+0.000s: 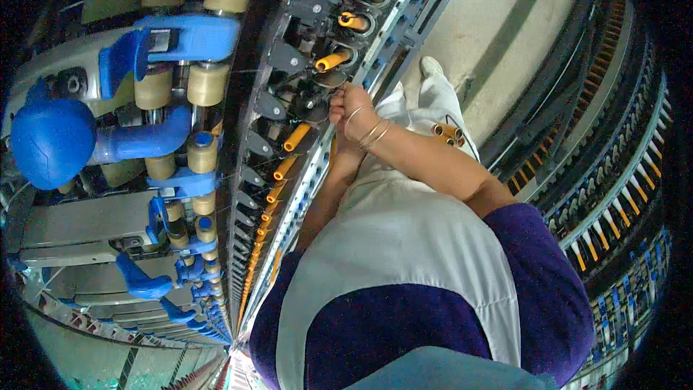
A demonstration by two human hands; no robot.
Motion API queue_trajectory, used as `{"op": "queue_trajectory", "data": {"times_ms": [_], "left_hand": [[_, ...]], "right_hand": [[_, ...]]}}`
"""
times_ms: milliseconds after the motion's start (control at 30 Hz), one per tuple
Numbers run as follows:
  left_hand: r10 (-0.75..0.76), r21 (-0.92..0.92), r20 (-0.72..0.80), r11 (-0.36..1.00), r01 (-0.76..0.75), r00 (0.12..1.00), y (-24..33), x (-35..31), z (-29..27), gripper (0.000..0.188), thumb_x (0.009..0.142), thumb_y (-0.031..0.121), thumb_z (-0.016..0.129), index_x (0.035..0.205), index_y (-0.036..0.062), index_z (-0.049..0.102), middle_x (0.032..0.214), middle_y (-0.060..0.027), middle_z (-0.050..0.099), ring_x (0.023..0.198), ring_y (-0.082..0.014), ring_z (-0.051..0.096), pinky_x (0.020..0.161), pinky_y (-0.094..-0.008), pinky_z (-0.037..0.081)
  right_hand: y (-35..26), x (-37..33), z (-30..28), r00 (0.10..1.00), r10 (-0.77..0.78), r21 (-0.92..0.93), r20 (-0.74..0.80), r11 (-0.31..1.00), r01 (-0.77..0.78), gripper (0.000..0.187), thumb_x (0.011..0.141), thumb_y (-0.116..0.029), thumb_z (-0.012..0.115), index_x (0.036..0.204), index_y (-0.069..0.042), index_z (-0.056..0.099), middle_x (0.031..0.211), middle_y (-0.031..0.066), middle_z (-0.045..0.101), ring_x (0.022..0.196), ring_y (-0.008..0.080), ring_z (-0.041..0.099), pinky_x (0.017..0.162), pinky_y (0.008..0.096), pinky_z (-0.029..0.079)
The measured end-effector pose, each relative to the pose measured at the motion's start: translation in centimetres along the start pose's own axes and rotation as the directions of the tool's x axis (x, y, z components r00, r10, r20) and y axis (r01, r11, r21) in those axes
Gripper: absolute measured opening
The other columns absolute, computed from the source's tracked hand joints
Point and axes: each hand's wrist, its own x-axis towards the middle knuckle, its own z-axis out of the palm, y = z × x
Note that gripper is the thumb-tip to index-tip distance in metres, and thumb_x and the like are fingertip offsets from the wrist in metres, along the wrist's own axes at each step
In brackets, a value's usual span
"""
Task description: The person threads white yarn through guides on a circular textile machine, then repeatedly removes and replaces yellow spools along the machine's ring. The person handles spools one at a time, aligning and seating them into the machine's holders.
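Observation:
My right hand (353, 107), with thin bangles at its wrist, is at the spindle row of a spinning frame. Its fingers are curled closed; what they hold, if anything, is hidden. Just below it my left hand (345, 141) reaches up to the same spot, mostly covered by the right, so its fingers do not show. Beyond the hands an orange bobbin tube (332, 61) leans on its spindle. On the nearer side stands another orange tube (297, 136), and several more follow down the row.
Blue-ended drafting arms (191, 37) and cream rollers (209, 85) line the left. A perforated metal rail (310, 182) runs beside the spindles. Several brown tubes (449, 131) stick out at my pale apron (404, 235). Another machine row (613, 209) stands at the right, across the floor (498, 22).

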Motion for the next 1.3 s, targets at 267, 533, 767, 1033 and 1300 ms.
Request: {"op": "queue_trajectory", "data": {"times_ms": [267, 533, 767, 1033, 1300], "left_hand": [[-0.002, 0.008, 0.021, 1.000, 0.002, 1.000, -0.3, 0.3, 0.1, 0.017, 0.084, 0.007, 0.054, 0.101, 0.0105, 0.052, 0.109, -0.0035, 0.051, 0.099, -0.0163, 0.051, 0.089, -0.0302, 0.040], [-0.027, 0.018, -0.002, 0.999, 0.027, 1.000, 0.3, -0.3, 0.0, 0.017, 0.085, 0.008, 0.053, 0.101, 0.0103, 0.052, 0.109, -0.0036, 0.052, 0.098, -0.0166, 0.051, 0.089, -0.0304, 0.040], [-0.011, -0.010, 0.020, 1.000, 0.011, 1.000, -0.1, 0.3, 0.2, 0.017, 0.085, 0.008, 0.053, 0.101, 0.0101, 0.053, 0.108, -0.0037, 0.052, 0.098, -0.0167, 0.052, 0.088, -0.0305, 0.040], [0.000, -0.014, 0.025, 1.000, 0.000, 1.000, -0.4, 0.8, 0.7, 0.016, 0.085, 0.008, 0.053, 0.101, 0.0099, 0.053, 0.108, -0.0038, 0.053, 0.097, -0.0169, 0.052, 0.088, -0.0307, 0.041], [0.006, 0.005, 0.017, 1.000, -0.006, 1.000, -0.1, -0.1, 0.6, 0.016, 0.085, 0.008, 0.053, 0.101, 0.0097, 0.053, 0.107, -0.0039, 0.053, 0.097, -0.0172, 0.053, 0.088, -0.0309, 0.041]], "right_hand": [[-1.3, -2.8, 2.6, 0.982, 0.049, 0.473, 0.182, 0.871, -0.132, 0.045, 0.089, -0.056, 0.039, 0.083, -0.013, 0.050, 0.060, 0.0022, 0.045, 0.045, 0.0131, 0.034, 0.042, 0.0261, 0.030], [-2.0, -5.5, 2.9, 0.990, 0.141, 0.070, 0.023, 0.987, -0.142, 0.047, 0.088, -0.059, 0.036, 0.079, -0.014, 0.047, 0.063, 0.0007, 0.044, 0.053, 0.0180, 0.043, 0.042, 0.0339, 0.029], [1.0, 2.1, -1.6, 0.685, -0.254, 0.597, 0.683, 0.735, -0.323, 0.068, 0.086, -0.064, 0.029, 0.118, -0.008, 0.049, 0.087, 0.0159, 0.057, 0.071, 0.0274, 0.052, 0.060, 0.0429, 0.040], [1.3, 0.0, -1.2, 0.794, -0.115, 0.619, 0.597, 0.696, -0.364, 0.064, 0.084, -0.066, 0.031, 0.113, -0.013, 0.052, 0.082, 0.0164, 0.054, 0.073, 0.0298, 0.050, 0.062, 0.0451, 0.041], [0.3, -1.1, -0.7, 0.538, -0.102, 0.476, 0.837, 0.623, -0.621, 0.063, 0.079, -0.069, 0.036, 0.093, -0.010, 0.055, 0.072, 0.0101, 0.046, 0.062, 0.0222, 0.043, 0.057, 0.0382, 0.036]]}}
